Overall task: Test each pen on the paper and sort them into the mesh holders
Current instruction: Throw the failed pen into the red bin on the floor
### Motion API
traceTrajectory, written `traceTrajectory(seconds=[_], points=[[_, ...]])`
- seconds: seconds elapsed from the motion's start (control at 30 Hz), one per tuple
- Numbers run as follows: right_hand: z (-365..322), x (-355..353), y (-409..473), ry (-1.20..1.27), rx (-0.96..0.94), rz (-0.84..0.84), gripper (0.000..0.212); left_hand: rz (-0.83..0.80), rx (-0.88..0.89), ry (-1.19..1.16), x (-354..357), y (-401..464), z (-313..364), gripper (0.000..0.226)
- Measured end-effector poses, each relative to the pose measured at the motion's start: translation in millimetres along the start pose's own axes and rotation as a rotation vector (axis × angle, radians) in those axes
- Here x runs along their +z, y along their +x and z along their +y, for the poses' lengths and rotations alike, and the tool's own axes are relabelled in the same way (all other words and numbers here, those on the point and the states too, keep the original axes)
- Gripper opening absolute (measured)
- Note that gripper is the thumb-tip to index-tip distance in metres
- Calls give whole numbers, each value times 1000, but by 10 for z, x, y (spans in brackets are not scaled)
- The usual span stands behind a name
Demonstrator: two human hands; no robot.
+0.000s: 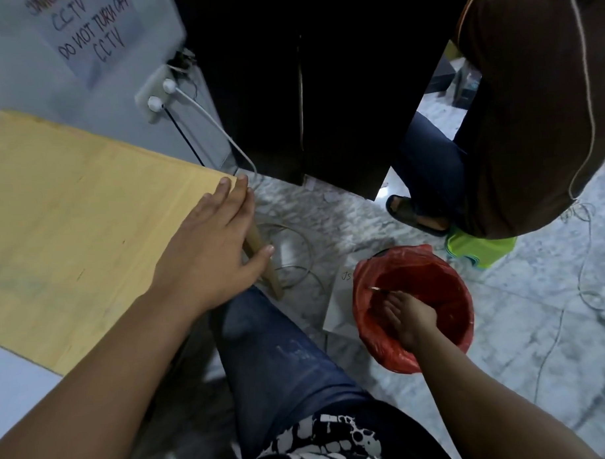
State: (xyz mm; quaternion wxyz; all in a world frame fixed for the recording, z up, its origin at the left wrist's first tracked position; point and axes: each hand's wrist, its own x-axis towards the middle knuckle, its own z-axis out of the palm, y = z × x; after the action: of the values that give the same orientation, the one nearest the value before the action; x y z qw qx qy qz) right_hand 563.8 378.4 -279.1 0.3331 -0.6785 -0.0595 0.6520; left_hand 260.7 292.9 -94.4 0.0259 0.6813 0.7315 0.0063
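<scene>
My right hand (410, 320) reaches down into a bin lined with a red plastic bag (368, 333) on the floor. Its fingers are closed on a thin pen (378, 289) whose tip pokes out to the left inside the bin. My left hand (211, 249) lies flat, fingers apart, on the corner of the light wooden table (70, 210), with the thumb over the table's edge. No paper sheet for testing and no mesh holders are in view.
A white sheet (338, 310) lies on the marble floor beside the bin. Cables (295, 260) coil near the table leg. Another person in a brown top (523, 111) sits at the right, over a green stool (480, 250). A dark cabinet (306, 85) stands ahead.
</scene>
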Motion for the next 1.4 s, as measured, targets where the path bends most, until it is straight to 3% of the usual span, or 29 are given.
traceTrajectory(seconds=[0.17,0.27,0.43,0.6,0.73,0.87,1.13,1.4], points=[[-14,90,-30,-137,-91,-86,43,7,-4,0,8,1,-13,85],[-72,249,-150,-298,-293,-87,30,16,-12,-40,6,10,-29,85],[-339,761,-587,-582,-675,-312,23,49,-43,-251,-64,-17,-36,79],[-549,1376,-1254,-672,-1049,-466,13,157,-132,-325,-231,-184,-178,68],[-544,1751,-1798,-739,-1235,-649,28,250,-277,-340,-429,-493,-441,65],[-294,2073,-2237,-822,-1324,-843,33,328,-405,-291,-590,-996,-679,63],[644,2593,-2951,-958,-1306,-1268,38,443,-761,-296,-643,-2323,-982,56],[1789,2688,-3659,-1183,-1248,-1587,24,437,-1055,-226,-431,-3726,-1308,46]])
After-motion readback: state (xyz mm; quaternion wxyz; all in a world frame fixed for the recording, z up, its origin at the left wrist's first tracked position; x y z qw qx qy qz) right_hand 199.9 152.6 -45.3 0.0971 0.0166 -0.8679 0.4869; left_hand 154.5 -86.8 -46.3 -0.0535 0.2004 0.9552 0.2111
